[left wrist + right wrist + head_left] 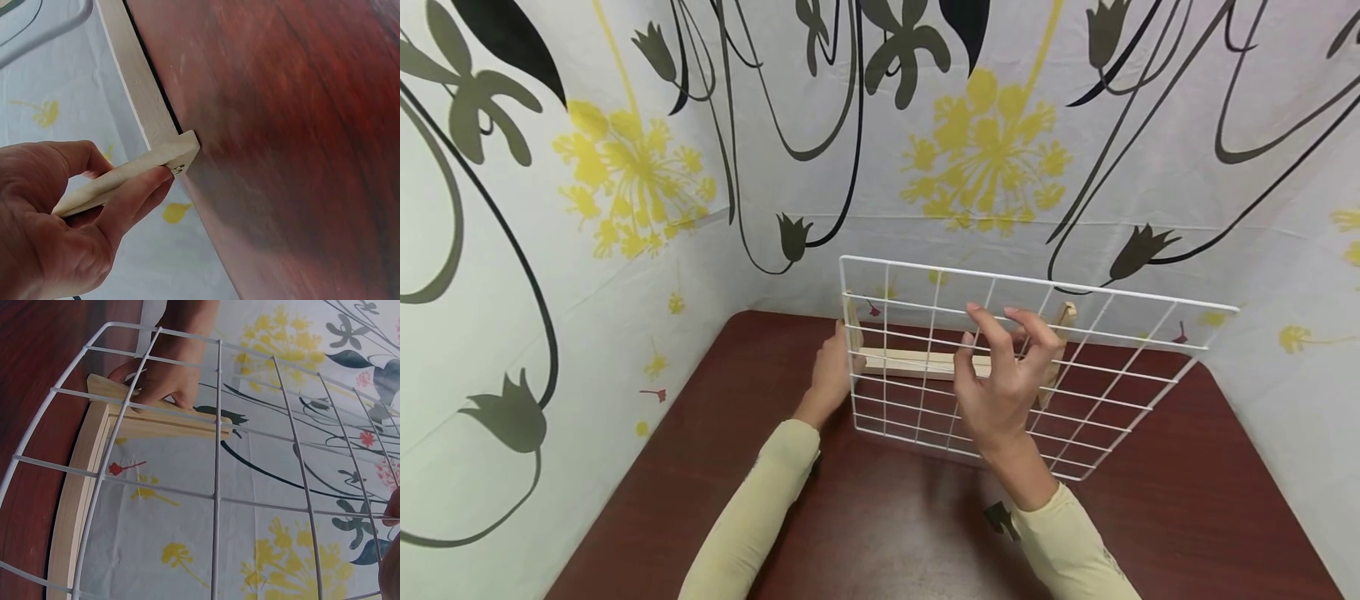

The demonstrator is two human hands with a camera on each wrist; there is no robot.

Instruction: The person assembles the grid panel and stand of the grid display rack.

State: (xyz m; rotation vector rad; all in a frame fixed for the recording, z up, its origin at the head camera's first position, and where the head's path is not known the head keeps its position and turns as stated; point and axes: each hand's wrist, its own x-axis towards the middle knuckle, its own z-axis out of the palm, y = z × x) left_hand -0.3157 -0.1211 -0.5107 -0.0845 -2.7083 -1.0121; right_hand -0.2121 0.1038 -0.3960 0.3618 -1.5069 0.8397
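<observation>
A white wire grid [932,342] stands tilted over the table, in front of a light wooden frame [917,364] with a long bar and an upright piece at each end. My left hand [832,367] pinches the left upright [119,176] between thumb and fingers; the left wrist view shows it meeting the long bar [140,75]. My right hand [1003,375] holds the grid at its middle, fingers bent over the wires. In the right wrist view the grid [217,499] crosses in front of my left hand [169,375], and my right fingers [392,509] show at the right edge.
The dark red table [880,517] reaches to patterned cloth walls [820,150] at the back and both sides. A small dark object [1000,518] lies on the table beside my right wrist. The frame's right upright [1057,354] stands behind the grid.
</observation>
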